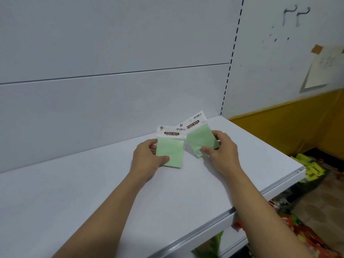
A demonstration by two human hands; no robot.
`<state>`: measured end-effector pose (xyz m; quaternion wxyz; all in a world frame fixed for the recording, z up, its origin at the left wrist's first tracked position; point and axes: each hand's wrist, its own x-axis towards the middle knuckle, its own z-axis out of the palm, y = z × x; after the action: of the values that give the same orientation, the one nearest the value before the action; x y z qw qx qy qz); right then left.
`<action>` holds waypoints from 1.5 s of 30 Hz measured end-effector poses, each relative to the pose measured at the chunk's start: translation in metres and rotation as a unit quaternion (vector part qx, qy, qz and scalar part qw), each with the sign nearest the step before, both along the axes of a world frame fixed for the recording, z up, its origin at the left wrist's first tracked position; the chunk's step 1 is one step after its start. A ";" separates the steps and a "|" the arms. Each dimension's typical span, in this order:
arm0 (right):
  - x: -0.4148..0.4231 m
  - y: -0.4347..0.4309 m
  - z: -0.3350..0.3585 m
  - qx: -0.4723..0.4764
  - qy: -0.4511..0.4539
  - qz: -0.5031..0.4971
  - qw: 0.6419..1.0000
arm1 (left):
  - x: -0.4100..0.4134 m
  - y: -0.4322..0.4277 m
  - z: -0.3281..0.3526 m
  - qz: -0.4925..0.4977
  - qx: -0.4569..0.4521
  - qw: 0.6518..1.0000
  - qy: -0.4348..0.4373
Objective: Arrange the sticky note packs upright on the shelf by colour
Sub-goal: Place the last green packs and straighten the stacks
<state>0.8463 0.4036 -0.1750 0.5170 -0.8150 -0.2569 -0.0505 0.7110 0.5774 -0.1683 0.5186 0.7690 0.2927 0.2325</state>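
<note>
1. The shelf (93, 192) was a flat, smooth white board with a pale rail along its front edge. Behind it stood a plain white back panel (93, 108) with one thin horizontal seam.
2. Both sticky note packs were over the back right part of the shelf, near the panel. Each was a square pale green pad in a glossy clear sleeve. On top was a white header card with "STICKY NOTE" printed in a dark rounded label.
3. The left pack (172, 151) stood pretty much upright, bottom edge down at the board. The left hand (149, 155) pinched its lower left corner, thumb on the front and fingers curled behind.
4. The right pack (200, 140) leaned to the right, its header corner just beside the other header. The right hand (221, 151) gripped it, thumb pressed low on the front and fingers wrapped round the right edge.
5. Down past the shelf's right end were some blurry yellow packs (312, 168). A paper sheet (320, 71) was taped to the wall.
</note>
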 end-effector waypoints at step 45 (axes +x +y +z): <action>-0.048 0.082 0.050 -0.049 -0.078 0.086 0.992 | -0.112 0.080 0.047 0.113 0.025 0.991 -0.067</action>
<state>0.7988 0.4858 -0.1245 0.4570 -0.8078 -0.3680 -0.0566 0.5994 0.6570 -0.1210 0.4882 0.7263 0.3361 0.3482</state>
